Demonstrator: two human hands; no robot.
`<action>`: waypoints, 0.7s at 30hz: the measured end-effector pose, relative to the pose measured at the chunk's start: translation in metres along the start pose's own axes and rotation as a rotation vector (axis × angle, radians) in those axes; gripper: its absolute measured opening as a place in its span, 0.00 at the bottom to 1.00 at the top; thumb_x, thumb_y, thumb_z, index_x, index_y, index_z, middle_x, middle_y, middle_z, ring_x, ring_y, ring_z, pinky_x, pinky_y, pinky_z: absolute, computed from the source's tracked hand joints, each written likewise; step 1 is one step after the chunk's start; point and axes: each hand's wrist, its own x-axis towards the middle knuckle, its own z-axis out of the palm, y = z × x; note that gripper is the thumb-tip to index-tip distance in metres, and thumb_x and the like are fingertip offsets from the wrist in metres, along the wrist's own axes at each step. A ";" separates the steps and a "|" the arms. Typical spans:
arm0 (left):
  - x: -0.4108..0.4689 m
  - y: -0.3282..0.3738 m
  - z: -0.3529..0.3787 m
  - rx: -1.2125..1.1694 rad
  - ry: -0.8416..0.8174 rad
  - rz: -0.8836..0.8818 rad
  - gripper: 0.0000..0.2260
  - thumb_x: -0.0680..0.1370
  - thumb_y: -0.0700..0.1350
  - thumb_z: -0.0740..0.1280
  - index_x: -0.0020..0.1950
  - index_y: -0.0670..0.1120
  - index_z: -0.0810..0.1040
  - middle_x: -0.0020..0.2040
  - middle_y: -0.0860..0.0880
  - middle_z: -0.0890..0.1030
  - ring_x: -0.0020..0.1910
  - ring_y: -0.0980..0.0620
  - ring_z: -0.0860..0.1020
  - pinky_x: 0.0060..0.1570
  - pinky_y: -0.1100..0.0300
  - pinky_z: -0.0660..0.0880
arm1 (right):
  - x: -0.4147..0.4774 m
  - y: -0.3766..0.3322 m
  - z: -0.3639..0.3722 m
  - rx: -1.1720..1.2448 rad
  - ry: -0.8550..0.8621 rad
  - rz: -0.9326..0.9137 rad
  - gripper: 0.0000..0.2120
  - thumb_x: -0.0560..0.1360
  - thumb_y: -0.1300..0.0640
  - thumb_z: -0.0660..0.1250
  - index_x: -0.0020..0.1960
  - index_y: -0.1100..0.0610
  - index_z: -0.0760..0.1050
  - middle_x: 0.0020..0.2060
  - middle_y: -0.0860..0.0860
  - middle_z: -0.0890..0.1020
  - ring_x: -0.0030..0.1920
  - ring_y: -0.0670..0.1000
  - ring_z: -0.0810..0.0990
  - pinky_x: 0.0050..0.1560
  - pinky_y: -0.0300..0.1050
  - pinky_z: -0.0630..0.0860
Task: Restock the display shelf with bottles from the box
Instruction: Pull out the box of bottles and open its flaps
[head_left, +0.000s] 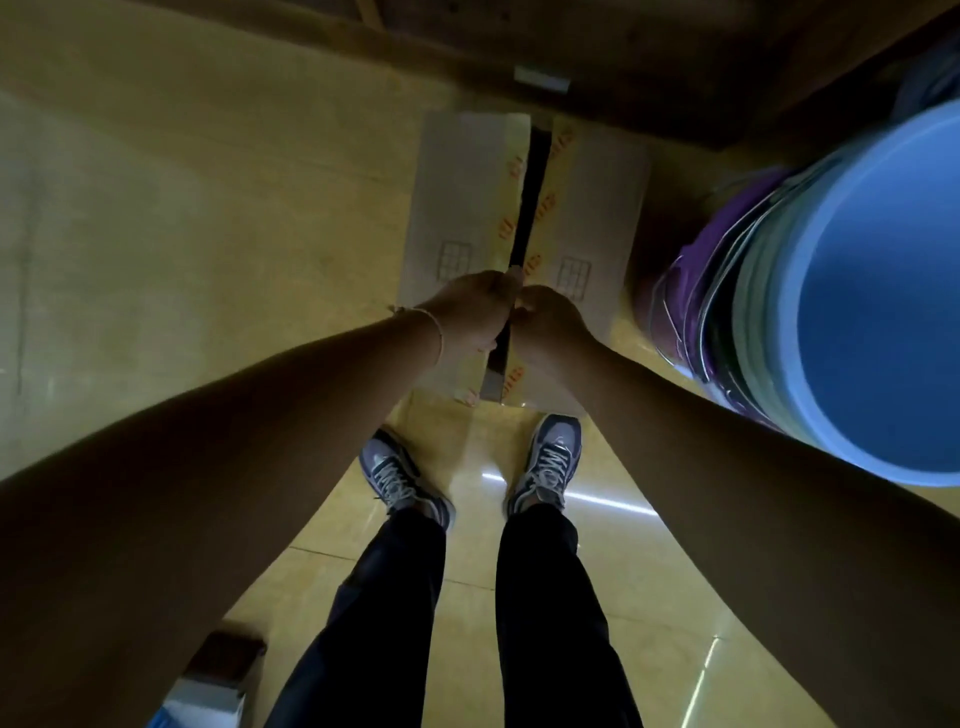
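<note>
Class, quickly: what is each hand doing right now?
Left hand: grips the box's left flap at the seam.
Right hand: grips the right flap at the seam.

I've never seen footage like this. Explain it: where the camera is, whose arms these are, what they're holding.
There is no machine here. One camera sits on a person's head and looks down, so you see their own arms, legs and shoes. A cardboard box stands on the tiled floor, its taped flaps parted by a dark slit. The left hand and right hand meet at the near end of that slit, both curled on the flap edges, apparently pulling it open. No bottles show yet. A stack of basins, blue on top, stands to the right.
</note>
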 end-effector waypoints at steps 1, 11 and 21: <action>0.007 -0.002 0.006 -0.031 -0.028 -0.020 0.24 0.85 0.55 0.50 0.65 0.38 0.73 0.57 0.36 0.80 0.49 0.38 0.81 0.48 0.49 0.77 | 0.011 0.004 0.007 -0.001 -0.026 -0.014 0.07 0.82 0.58 0.60 0.56 0.57 0.76 0.50 0.54 0.79 0.58 0.55 0.79 0.47 0.42 0.71; 0.041 -0.023 0.019 -0.168 -0.164 -0.147 0.31 0.81 0.65 0.43 0.73 0.48 0.68 0.48 0.45 0.78 0.52 0.40 0.81 0.46 0.48 0.82 | 0.037 0.012 0.033 0.176 -0.084 0.029 0.13 0.84 0.55 0.59 0.63 0.61 0.74 0.34 0.49 0.76 0.33 0.46 0.75 0.30 0.34 0.72; 0.028 -0.023 -0.026 -0.199 -0.100 -0.009 0.28 0.82 0.63 0.46 0.71 0.49 0.71 0.64 0.47 0.78 0.50 0.43 0.81 0.33 0.57 0.76 | 0.014 -0.027 0.039 0.496 -0.028 0.193 0.09 0.83 0.55 0.60 0.50 0.58 0.75 0.31 0.50 0.74 0.29 0.47 0.71 0.23 0.34 0.68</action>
